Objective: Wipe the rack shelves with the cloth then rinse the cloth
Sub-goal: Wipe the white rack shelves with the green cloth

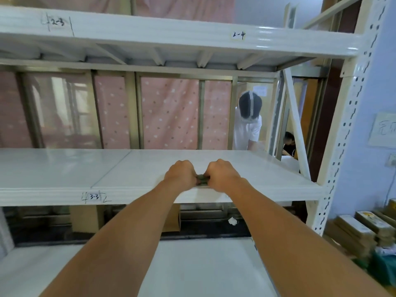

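Hands (pixel 181 173) (pixel 222 173) press cloth (pixel 202 179) onto shelf (pixel 267 174).

Pink dotted curtain (pixel 169 112) (windows (pixel 64 110) behind)

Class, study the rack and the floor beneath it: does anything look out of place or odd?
One thing: a small crumpled white scrap lies loose on the dark floor under the middle shelf. Both hands, left hand and right hand, press the cloth normally.

Both hands rest side by side on the middle shelf (pixel 64 168) near its front edge, left hand (pixel 181 173) and right hand (pixel 222 173), the cloth (pixel 202 179) bunched between them; another shelf (pixel 150 33) runs above, boxes (pixel 362 230) stacked right of the rack
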Tool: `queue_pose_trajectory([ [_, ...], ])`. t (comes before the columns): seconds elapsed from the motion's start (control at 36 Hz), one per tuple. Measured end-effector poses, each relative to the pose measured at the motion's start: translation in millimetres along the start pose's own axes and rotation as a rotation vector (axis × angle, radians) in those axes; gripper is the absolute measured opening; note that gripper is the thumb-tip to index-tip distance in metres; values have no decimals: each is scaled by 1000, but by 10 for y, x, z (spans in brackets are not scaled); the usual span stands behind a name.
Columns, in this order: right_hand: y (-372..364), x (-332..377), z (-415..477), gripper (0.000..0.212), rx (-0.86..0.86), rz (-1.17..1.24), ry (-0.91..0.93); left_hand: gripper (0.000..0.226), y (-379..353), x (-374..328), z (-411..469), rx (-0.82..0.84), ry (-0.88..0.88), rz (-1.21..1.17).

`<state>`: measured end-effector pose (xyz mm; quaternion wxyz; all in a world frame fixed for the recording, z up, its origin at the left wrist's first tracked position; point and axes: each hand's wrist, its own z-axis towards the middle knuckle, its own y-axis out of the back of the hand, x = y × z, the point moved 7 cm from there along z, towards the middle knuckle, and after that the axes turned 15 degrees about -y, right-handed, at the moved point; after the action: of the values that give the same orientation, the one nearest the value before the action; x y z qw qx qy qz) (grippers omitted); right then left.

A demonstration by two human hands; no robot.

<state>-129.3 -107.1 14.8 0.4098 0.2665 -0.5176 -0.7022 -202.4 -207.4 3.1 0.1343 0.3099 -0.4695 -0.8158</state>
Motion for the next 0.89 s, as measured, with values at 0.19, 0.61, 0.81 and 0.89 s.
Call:
queue_pose_trajectory([
  [0.19, 8, 91, -28, 25, 11, 27, 11, 30, 48, 71, -90, 5, -19, -5],
  [0.61, -346, 133, 752, 27, 35, 113, -26, 19, -69, 429, 505, 17, -27, 70],
  [0.81, -566, 214, 1389, 26, 51, 123, -36, 14, -142, 703, 1063, -1, -57, 119],
  [0.89, -645, 210, 1676, 28, 57, 137, -27, 13, -194, 821, 1346, -7, -65, 133],
])
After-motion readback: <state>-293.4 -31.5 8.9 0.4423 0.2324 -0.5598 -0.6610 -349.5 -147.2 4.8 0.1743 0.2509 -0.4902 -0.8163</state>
